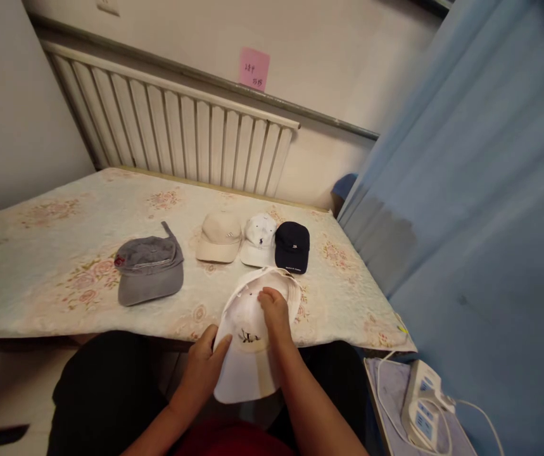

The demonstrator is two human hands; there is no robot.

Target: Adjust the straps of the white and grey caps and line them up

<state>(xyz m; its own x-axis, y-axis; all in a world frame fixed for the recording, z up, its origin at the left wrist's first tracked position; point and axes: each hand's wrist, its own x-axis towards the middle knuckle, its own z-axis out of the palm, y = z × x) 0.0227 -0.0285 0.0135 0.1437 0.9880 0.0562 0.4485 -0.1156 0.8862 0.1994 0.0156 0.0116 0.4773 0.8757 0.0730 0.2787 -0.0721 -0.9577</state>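
A white baseball cap (pixel 240 373) is tilted over the front edge of the bed, with its brim toward me, its opening facing up and dark stitching on its front panel. My left hand (pixel 204 356) grips its left edge near the brim, thumb on the near face. Over the cap's hollow, my right hand (pixel 276 313) has its fingers curled together near the inner lining; whether they pinch anything is hidden. Beyond the cap stand a beige cap (pixel 220 235), a white cap with a small dark logo (pixel 259 237) and a black cap (pixel 292 246), side by side.
To the left lies a grey cap (pixel 151 269) with its strap sticking up. A floral sheet (pixel 86 215) covers the bed. Behind it is a radiator (pixel 171 126). A blue curtain (pixel 471 158) hangs at right, above a power strip (pixel 421 405) with white cables.
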